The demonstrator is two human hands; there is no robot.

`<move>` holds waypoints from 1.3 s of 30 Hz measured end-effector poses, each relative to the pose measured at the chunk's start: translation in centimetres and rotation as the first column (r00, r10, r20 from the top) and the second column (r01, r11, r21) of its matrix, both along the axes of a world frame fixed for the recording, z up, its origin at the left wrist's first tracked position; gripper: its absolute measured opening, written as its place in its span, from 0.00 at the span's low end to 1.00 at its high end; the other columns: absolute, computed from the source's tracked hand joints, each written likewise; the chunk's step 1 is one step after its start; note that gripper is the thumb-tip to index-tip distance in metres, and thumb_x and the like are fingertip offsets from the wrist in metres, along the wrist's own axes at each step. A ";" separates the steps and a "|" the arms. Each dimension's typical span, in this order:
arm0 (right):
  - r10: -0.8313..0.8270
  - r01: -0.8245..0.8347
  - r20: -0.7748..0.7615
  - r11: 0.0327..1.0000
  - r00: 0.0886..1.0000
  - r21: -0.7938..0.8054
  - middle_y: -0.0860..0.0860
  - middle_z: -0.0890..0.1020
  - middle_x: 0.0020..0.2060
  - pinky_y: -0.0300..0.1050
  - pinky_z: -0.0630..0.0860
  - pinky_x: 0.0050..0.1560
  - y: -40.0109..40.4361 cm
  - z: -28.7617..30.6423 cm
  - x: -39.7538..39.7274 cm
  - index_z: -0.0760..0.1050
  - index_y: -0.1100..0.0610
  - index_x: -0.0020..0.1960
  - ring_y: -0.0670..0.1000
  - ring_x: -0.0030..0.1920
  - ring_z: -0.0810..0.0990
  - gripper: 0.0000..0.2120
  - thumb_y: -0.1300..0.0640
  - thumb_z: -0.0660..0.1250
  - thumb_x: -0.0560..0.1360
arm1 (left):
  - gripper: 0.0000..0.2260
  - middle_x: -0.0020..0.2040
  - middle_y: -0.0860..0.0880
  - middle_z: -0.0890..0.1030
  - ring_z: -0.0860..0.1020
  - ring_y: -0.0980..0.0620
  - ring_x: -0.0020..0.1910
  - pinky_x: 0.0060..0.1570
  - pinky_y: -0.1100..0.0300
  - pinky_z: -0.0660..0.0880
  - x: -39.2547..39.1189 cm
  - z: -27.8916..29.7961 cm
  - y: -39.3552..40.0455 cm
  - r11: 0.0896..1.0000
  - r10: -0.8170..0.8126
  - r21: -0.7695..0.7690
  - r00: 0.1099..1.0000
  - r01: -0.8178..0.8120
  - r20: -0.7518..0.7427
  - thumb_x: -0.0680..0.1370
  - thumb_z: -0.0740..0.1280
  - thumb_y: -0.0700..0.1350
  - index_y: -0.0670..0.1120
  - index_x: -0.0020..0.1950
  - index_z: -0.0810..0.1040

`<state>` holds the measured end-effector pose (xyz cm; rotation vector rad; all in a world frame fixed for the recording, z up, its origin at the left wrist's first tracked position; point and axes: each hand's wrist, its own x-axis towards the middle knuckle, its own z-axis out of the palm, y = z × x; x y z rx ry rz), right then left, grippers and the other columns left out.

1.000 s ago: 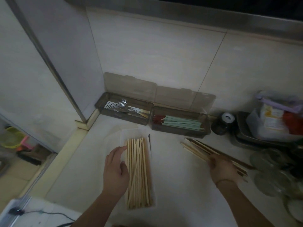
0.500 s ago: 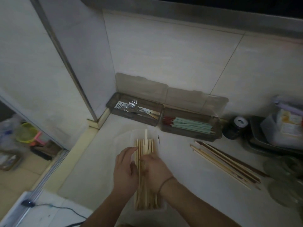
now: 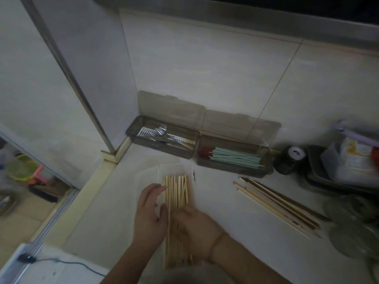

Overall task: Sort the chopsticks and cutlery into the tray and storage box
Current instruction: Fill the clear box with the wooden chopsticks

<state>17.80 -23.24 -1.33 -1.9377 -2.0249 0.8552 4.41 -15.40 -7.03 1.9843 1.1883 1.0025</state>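
Head view showed the right hand [image 3: 194, 228] laid across the pale chopsticks [image 3: 177, 193] in the clear tray [image 3: 174, 168], fingers bent down onto them; blur hid whether it pinched any or only pressed. The left hand [image 3: 150, 218] lay against the tray's left side, fingers fairly straight, tips touching the outermost sticks, holding nothing that I could make out. Right of the tray, well apart, a loose bundle [image 3: 276, 208] of longer pale and dark chopsticks lay slantwise on the counter [image 3: 225, 232]. Behind the tray, against the wall, stood two open boxes: the left box [image 3: 164, 138] with forks and other metal cutlery, the right box [image 3: 233, 156] with green and red chopsticks. By my judgement such sticks were light, stiff and prone to roll and fan out, so the loose bundle would best be gathered near its middle, several together.
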 end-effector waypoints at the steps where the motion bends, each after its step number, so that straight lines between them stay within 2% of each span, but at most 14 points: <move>1: -0.054 0.057 -0.020 0.990 0.998 0.126 0.50 0.75 0.56 0.40 0.70 0.57 -0.6 0.1 1.7 0.72 0.52 0.61 0.48 0.55 0.73 0.14 0.53 0.58 0.77 | 0.19 0.63 0.55 0.70 0.71 0.58 0.63 0.55 0.55 0.76 -0.1 0.3 0.2 1.000 0.005 0.014 1.000 -0.005 0.003 0.73 0.62 0.41 0.52 0.63 0.74; 4: -0.419 0.355 0.078 0.841 0.905 0.408 0.51 0.80 0.52 0.41 0.72 0.55 -3.1 -2.1 8.7 0.77 0.51 0.56 0.50 0.52 0.78 0.11 0.56 0.66 0.74 | 0.20 0.66 0.50 0.71 0.67 0.54 0.65 0.61 0.55 0.68 -1.3 0.7 1.3 0.992 0.077 0.113 0.986 -0.061 -0.146 0.74 0.60 0.52 0.49 0.64 0.74; 6: -0.672 0.590 0.182 0.727 0.718 0.352 0.57 0.82 0.49 0.49 0.77 0.51 -5.0 -4.3 13.6 0.80 0.56 0.53 0.59 0.48 0.80 0.12 0.60 0.72 0.69 | 0.23 0.67 0.46 0.71 0.67 0.45 0.66 0.61 0.48 0.69 -2.5 0.4 2.1 0.982 0.152 0.157 0.938 -0.106 -0.313 0.74 0.59 0.57 0.47 0.66 0.73; 8: -0.730 0.705 0.350 0.673 0.587 0.224 0.60 0.81 0.44 0.51 0.78 0.45 -7.0 -6.0 16.9 0.81 0.59 0.50 0.61 0.44 0.80 0.10 0.56 0.70 0.70 | 0.28 0.68 0.43 0.70 0.67 0.39 0.66 0.60 0.40 0.69 -3.9 -0.3 2.7 0.981 0.184 0.143 0.840 -0.128 -0.511 0.75 0.57 0.62 0.47 0.68 0.71; 11: -0.629 0.701 0.548 0.705 0.551 0.104 0.57 0.81 0.42 0.48 0.75 0.43 -9.5 -7.2 18.4 0.81 0.57 0.50 0.59 0.42 0.78 0.12 0.50 0.64 0.74 | 0.32 0.69 0.44 0.71 0.70 0.40 0.65 0.59 0.42 0.71 -4.8 -1.0 2.8 0.990 0.091 -0.017 0.744 -0.137 -0.662 0.77 0.52 0.67 0.49 0.73 0.63; 16: -0.674 0.645 0.537 0.711 0.508 0.282 0.60 0.79 0.32 0.49 0.74 0.32 -10.4 -8.6 17.2 0.81 0.60 0.39 0.61 0.33 0.77 0.05 0.61 0.75 0.65 | 0.35 0.66 0.44 0.75 0.73 0.42 0.62 0.62 0.45 0.71 -4.1 -0.8 2.4 0.887 0.106 -0.357 0.881 -0.293 -0.461 0.74 0.61 0.65 0.49 0.75 0.59; 19: -0.649 0.713 0.599 0.679 0.470 0.176 0.57 0.81 0.40 0.46 0.71 0.39 -9.9 -8.0 16.9 0.81 0.57 0.45 0.59 0.43 0.78 0.07 0.55 0.72 0.70 | 0.37 0.64 0.42 0.74 0.74 0.40 0.63 0.63 0.46 0.70 -3.8 -0.4 2.9 0.772 0.187 -0.531 0.923 -0.350 -0.337 0.72 0.69 0.62 0.50 0.75 0.58; 23: -0.596 0.666 0.641 0.726 0.484 0.172 0.56 0.80 0.39 0.45 0.69 0.37 -9.5 -8.0 16.7 0.80 0.57 0.42 0.58 0.42 0.78 0.05 0.55 0.72 0.70 | 0.42 0.53 0.47 0.73 0.75 0.42 0.55 0.57 0.48 0.71 -3.9 0.7 3.3 0.771 0.272 -0.522 0.930 -0.365 -0.248 0.67 0.77 0.55 0.49 0.74 0.58; 25: -0.594 0.677 0.635 0.721 0.494 0.148 0.52 0.80 0.44 0.43 0.69 0.39 -9.3 -8.0 17.0 0.78 0.54 0.48 0.54 0.46 0.77 0.07 0.51 0.66 0.75 | 0.46 0.52 0.48 0.73 0.75 0.44 0.51 0.53 0.49 0.73 -4.5 1.0 3.3 0.819 0.267 -0.448 0.929 -0.358 -0.255 0.65 0.79 0.53 0.50 0.75 0.56; 28: -0.633 0.726 0.556 0.684 0.539 0.073 0.51 0.79 0.44 0.39 0.66 0.38 -9.1 -7.6 17.7 0.77 0.53 0.52 0.50 0.40 0.73 0.11 0.50 0.59 0.78 | 0.50 0.53 0.49 0.71 0.73 0.47 0.49 0.51 0.50 0.71 -5.4 1.1 3.4 0.861 0.190 -0.413 0.941 -0.297 -0.281 0.64 0.80 0.51 0.52 0.77 0.52; 31: -0.680 0.748 0.471 0.661 0.561 0.063 0.55 0.82 0.42 0.39 0.65 0.38 -8.1 -5.8 17.0 0.78 0.57 0.51 0.54 0.41 0.79 0.11 0.52 0.59 0.79 | 0.51 0.55 0.50 0.71 0.73 0.48 0.50 0.53 0.50 0.72 -6.0 1.0 3.8 0.871 0.110 -0.426 0.941 -0.246 -0.319 0.63 0.81 0.50 0.53 0.77 0.52; 34: -0.805 0.793 0.061 0.592 0.590 0.141 0.56 0.82 0.42 0.41 0.67 0.40 -5.8 -2.5 14.0 0.72 0.56 0.57 0.54 0.39 0.77 0.10 0.61 0.64 0.77 | 0.49 0.57 0.51 0.71 0.78 0.47 0.42 0.47 0.53 0.75 -6.0 0.9 3.8 0.872 0.088 -0.442 0.956 -0.210 -0.281 0.64 0.81 0.49 0.55 0.76 0.55; 37: -0.710 0.762 -0.282 0.626 0.646 0.169 0.47 0.79 0.36 0.36 0.72 0.35 -3.1 1.9 8.4 0.61 0.48 0.68 0.45 0.35 0.77 0.26 0.63 0.66 0.75 | 0.46 0.59 0.52 0.68 0.78 0.51 0.40 0.40 0.59 0.73 -5.4 0.7 3.5 0.876 0.080 -0.444 0.964 -0.189 -0.253 0.66 0.80 0.48 0.55 0.76 0.56; 39: -0.585 0.692 -0.431 0.707 0.687 0.143 0.49 0.78 0.33 0.37 0.76 0.35 -1.5 3.3 4.9 0.51 0.42 0.72 0.45 0.34 0.79 0.35 0.63 0.65 0.75 | 0.44 0.59 0.53 0.67 0.77 0.54 0.40 0.40 0.59 0.73 -5.1 0.8 3.4 0.888 0.083 -0.417 0.959 -0.195 -0.271 0.67 0.79 0.49 0.55 0.76 0.56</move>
